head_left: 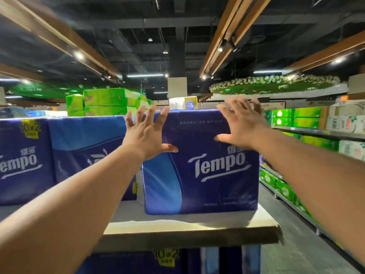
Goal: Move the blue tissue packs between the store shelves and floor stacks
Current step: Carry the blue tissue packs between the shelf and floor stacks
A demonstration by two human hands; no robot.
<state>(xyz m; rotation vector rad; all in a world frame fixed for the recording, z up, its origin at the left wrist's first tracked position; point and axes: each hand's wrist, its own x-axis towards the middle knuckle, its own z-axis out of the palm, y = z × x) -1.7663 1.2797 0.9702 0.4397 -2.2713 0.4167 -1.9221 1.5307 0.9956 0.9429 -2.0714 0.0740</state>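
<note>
Both bare arms reach forward, and the left hand (145,135) and right hand (240,125) are spread wide with fingers splayed, gripping nothing; whether the palms touch the pack cannot be told. Between and just behind them a blue Tempo tissue pack (199,165) stands upright at the right end of the pale shelf (189,228). Left of the left hand stand more blue packs (59,155), and beyond the fingertips green packs (104,101) are stacked high.
</note>
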